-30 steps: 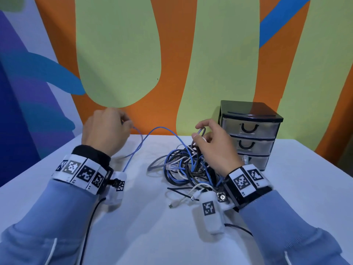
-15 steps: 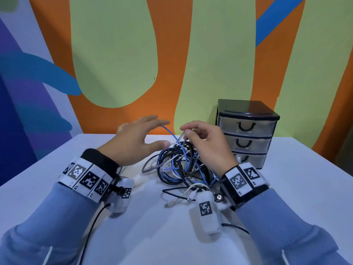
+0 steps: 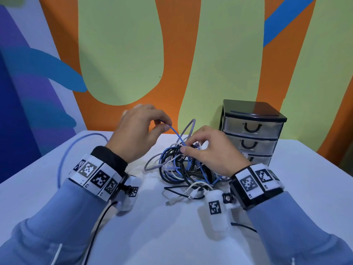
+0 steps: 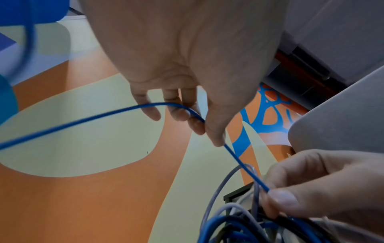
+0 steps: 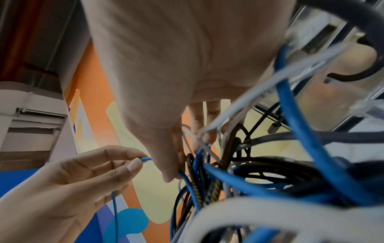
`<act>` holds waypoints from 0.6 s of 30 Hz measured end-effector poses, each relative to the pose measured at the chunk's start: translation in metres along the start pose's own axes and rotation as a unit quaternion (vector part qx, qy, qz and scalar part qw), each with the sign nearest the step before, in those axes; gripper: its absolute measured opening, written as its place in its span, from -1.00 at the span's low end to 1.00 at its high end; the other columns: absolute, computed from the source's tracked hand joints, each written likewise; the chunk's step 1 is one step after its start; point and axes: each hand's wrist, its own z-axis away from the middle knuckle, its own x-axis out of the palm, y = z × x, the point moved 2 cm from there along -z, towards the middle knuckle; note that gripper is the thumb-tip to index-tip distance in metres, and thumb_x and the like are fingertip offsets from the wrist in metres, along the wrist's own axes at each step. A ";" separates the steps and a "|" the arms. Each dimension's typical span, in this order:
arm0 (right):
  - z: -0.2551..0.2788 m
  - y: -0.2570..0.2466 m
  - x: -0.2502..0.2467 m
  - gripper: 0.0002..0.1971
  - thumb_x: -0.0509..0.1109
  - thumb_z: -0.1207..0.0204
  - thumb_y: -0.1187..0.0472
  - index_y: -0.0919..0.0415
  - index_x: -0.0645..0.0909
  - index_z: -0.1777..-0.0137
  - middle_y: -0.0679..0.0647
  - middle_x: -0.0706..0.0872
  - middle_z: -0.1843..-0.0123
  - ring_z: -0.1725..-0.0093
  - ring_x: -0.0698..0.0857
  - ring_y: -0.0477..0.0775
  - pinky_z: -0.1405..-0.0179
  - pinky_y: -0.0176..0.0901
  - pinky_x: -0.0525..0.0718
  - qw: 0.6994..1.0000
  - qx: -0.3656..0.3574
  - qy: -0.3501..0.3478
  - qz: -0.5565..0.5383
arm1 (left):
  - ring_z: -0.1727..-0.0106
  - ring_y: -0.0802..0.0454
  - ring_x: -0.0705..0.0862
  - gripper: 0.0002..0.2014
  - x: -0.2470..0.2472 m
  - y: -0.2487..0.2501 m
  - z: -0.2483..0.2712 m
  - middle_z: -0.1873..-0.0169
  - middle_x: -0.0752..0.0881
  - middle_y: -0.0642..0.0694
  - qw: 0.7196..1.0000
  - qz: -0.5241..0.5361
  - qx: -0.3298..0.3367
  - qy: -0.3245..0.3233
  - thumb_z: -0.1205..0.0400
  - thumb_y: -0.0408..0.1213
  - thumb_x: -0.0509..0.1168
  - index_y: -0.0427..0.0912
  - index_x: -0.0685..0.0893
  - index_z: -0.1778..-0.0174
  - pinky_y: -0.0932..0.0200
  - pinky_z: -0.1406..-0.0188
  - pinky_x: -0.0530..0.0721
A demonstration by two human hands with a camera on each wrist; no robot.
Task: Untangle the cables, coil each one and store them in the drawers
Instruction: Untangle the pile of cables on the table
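Hands (image 3: 172,138) pinching blue cable (image 3: 176,135) — slanting down-right

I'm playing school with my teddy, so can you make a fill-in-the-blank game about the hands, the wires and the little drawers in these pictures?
1. The left hand pinches a thin ____ cable.
2. The right hand grips the cable tangle lying on the ____ table.
3. The drawer unit has ____ drawers, all closed.
4. The drawer handles are coloured ____.

Missing words: blue; white; three; black
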 end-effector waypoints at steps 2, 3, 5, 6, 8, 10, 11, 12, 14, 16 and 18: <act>0.000 0.001 -0.002 -0.90 0.66 -0.50 -0.11 -0.14 0.88 0.13 0.01 0.73 0.02 0.06 0.68 0.11 -0.03 0.06 0.68 1.000 0.013 -0.008 0.013 | 0.09 0.04 0.55 -0.91 0.001 0.001 0.001 0.20 0.67 0.18 1.000 0.000 0.005 -0.022 -0.64 0.00 0.42 0.27 0.84 0.03 -0.25 -0.02 0.61; 0.000 0.001 -0.002 -0.92 0.66 -0.49 -0.09 -0.16 0.89 0.09 0.01 0.74 0.04 0.09 0.67 0.11 0.00 0.06 0.68 1.000 0.019 -0.017 0.014 | 0.07 0.07 0.55 -0.92 0.002 0.003 0.001 0.19 0.67 0.18 0.999 -0.002 0.010 -0.038 -0.65 0.00 0.43 0.28 0.84 0.04 -0.23 -0.05 0.60; 0.001 -0.001 -0.002 -0.89 0.68 -0.47 -0.10 -0.19 0.91 0.04 -0.10 0.72 0.08 0.17 0.62 -0.01 0.04 -0.01 0.67 0.999 0.021 -0.030 0.011 | 0.03 0.12 0.56 -0.91 0.005 0.008 0.003 0.16 0.66 0.18 0.997 -0.012 0.023 -0.072 -0.67 -0.07 0.51 0.29 0.86 0.04 -0.18 -0.12 0.52; 0.001 -0.002 -0.001 -0.88 0.68 -0.46 -0.12 -0.19 0.91 0.06 -0.10 0.72 0.10 0.20 0.60 -0.04 0.06 0.00 0.66 0.999 0.020 -0.031 0.008 | 0.00 0.11 0.56 -0.88 0.006 0.011 0.004 0.14 0.66 0.16 0.996 -0.015 0.029 -0.083 -0.68 -0.12 0.54 0.29 0.87 0.04 -0.16 -0.14 0.46; 0.001 -0.004 0.001 -0.86 0.66 -0.44 -0.20 -0.20 0.90 0.14 0.06 0.74 0.06 0.16 0.62 0.07 0.03 0.10 0.67 0.999 0.014 -0.029 0.001 | -0.01 0.10 0.57 -0.84 0.007 0.015 0.004 0.13 0.65 0.15 0.995 -0.014 0.043 -0.094 -0.68 -0.15 0.55 0.29 0.88 0.02 -0.11 -0.13 0.38; 0.000 -0.004 0.004 -0.83 0.63 -0.46 -0.25 -0.22 0.88 0.20 0.16 0.74 0.02 0.10 0.65 0.16 -0.01 0.18 0.68 1.000 0.010 -0.017 -0.011 | -0.01 0.13 0.54 -0.85 0.007 0.018 0.005 0.13 0.64 0.16 0.994 -0.017 0.058 -0.095 -0.68 -0.13 0.54 0.31 0.87 0.01 -0.10 -0.10 0.33; -0.001 -0.003 0.005 -0.82 0.61 -0.48 -0.24 -0.22 0.88 0.22 0.17 0.74 0.02 0.09 0.66 0.18 -0.03 0.20 0.69 1.000 0.009 -0.011 -0.018 | -0.01 0.14 0.52 -0.86 0.008 0.019 0.005 0.11 0.62 0.17 0.993 -0.026 0.061 -0.094 -0.69 -0.11 0.53 0.31 0.87 0.00 -0.11 -0.10 0.33; -0.001 -0.002 0.006 -0.82 0.61 -0.51 -0.22 -0.21 0.88 0.24 0.17 0.74 0.03 0.09 0.66 0.19 -0.02 0.19 0.68 1.000 0.011 -0.005 -0.022 | -0.03 0.16 0.49 -0.87 0.008 0.019 0.005 0.09 0.61 0.18 0.993 -0.042 0.059 -0.094 -0.69 -0.09 0.52 0.32 0.86 -0.01 -0.13 -0.12 0.35; -0.003 0.001 0.007 -0.81 0.61 -0.54 -0.16 -0.17 0.88 0.26 0.16 0.75 0.08 0.16 0.65 0.15 0.07 0.14 0.65 1.000 0.014 0.010 -0.025 | -0.10 0.14 0.45 -0.89 0.008 0.020 0.005 -0.01 0.56 0.18 0.993 -0.078 0.046 -0.079 -0.69 -0.06 0.51 0.30 0.84 -0.06 -0.17 -0.20 0.38; -0.005 0.006 0.004 -0.81 0.60 -0.59 -0.08 -0.08 0.91 0.21 -0.03 0.76 0.26 0.35 0.58 -0.12 0.28 -0.06 0.51 0.999 0.031 0.026 -0.034 | -0.12 0.08 0.47 -0.84 0.004 0.019 0.003 -0.06 0.56 0.11 0.994 -0.094 0.040 -0.026 -0.66 -0.08 0.53 0.23 0.78 -0.12 -0.12 -0.18 0.42; -0.006 0.011 0.003 -0.79 0.57 -0.63 -0.02 0.05 0.92 0.14 -0.32 0.67 0.48 0.44 0.57 -0.34 0.34 -0.32 0.41 0.997 0.063 0.033 -0.042 | 0.06 0.10 0.53 -0.86 -0.003 0.015 -0.001 0.09 0.62 0.12 0.998 -0.065 0.014 0.023 -0.64 -0.11 0.54 0.10 0.71 -0.02 -0.01 0.02 0.48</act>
